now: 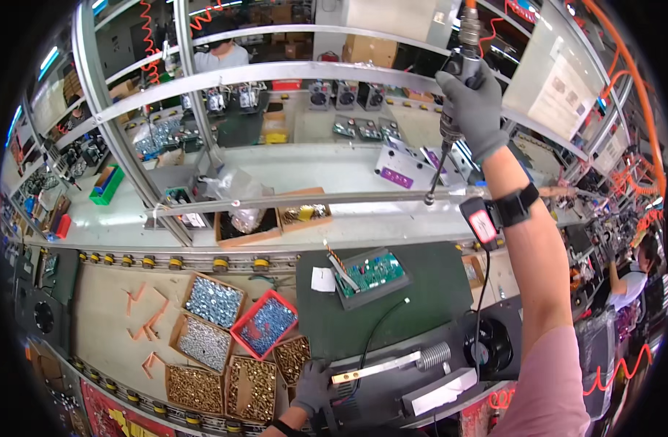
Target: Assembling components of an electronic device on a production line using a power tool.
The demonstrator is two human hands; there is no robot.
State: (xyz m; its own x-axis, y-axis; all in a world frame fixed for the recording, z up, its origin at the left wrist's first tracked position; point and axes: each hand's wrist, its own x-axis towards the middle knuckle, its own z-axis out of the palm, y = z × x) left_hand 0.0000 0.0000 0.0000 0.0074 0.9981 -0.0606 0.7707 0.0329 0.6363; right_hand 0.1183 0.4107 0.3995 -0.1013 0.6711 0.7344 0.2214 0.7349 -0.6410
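Note:
My right hand (474,105), in a grey glove, is closed around a power screwdriver (450,120) hanging from an orange hose. Its long bit points down over the workbench rail. Low in the middle, my gloved left hand (313,386) is at the left edge of a dark metal panel (381,353), beside a box of brass-coloured screws (292,358). Its fingers look curled; what they hold, if anything, is hidden. On the panel lie a flat metal bar (381,368) with a coil spring (434,357) and a white block (441,392). A round fan (488,346) sits at its right.
A green circuit board (374,273) in a dark tray lies on a green mat (436,280). Boxes of silver screws (214,300) and a red bin (265,324) of bluish screws stand left. Metal rails (290,71) cross ahead. Other people (629,280) work nearby.

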